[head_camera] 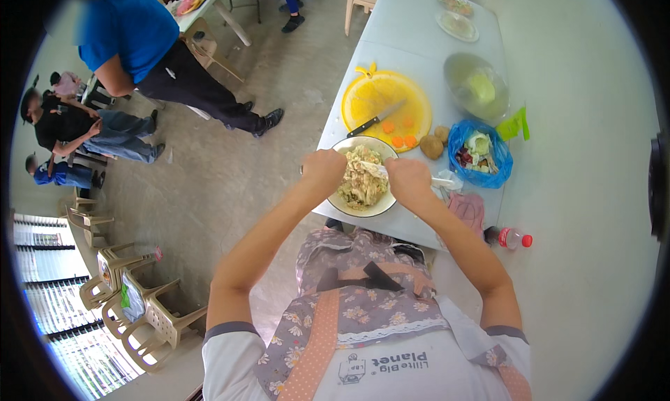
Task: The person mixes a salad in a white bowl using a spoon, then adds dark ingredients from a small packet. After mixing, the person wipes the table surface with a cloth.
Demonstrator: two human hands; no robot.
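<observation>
A white bowl with a dark rim (361,212) holds a pale, chunky food mixture (361,189) at the table's near left corner. My left hand (324,168) is closed at the bowl's left edge, with a small dark end of something poking out beside it; what it grips is mostly hidden. My right hand (411,178) grips a white utensil (442,181), whose food-coated end lies over the mixture. Behind the bowl, a knife with a black handle (366,125) and orange flower-shaped carrot slices (398,141) rest on a round yellow cutting board (387,87).
Brown potatoes (432,147), a blue plastic bag of vegetable scraps (489,180), a pink cloth (466,210) and a metal bowl (455,81) are on the table (387,40). A cola bottle (513,238) is near its right edge. A person in blue (136,29) stands at left.
</observation>
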